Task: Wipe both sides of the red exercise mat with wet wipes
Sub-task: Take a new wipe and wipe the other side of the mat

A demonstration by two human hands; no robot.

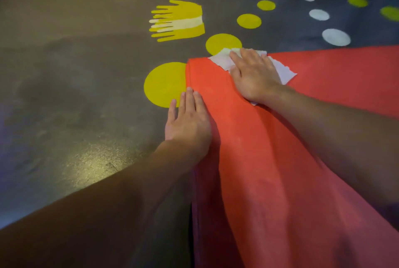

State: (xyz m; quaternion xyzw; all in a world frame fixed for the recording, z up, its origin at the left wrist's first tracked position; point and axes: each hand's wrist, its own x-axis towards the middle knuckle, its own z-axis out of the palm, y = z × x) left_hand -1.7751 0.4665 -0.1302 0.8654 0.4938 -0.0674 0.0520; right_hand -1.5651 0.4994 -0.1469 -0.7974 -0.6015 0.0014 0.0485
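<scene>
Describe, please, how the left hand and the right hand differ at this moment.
The right hand presses a white wipe onto the red mat; the left hand has no wipe and rests at the mat's left edge, beside a yellow floor circle. The right hand lies farther away, near the mat's far corner; the left hand is nearer the camera. Both lie palm down with straight fingers.

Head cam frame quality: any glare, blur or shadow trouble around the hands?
Head view: left hand, right hand and wipe are fairly sharp. The near forearms are soft and dark. A glare patch sits on the floor left of the mat. The wide lens stretches everything toward the bottom edge.
</scene>
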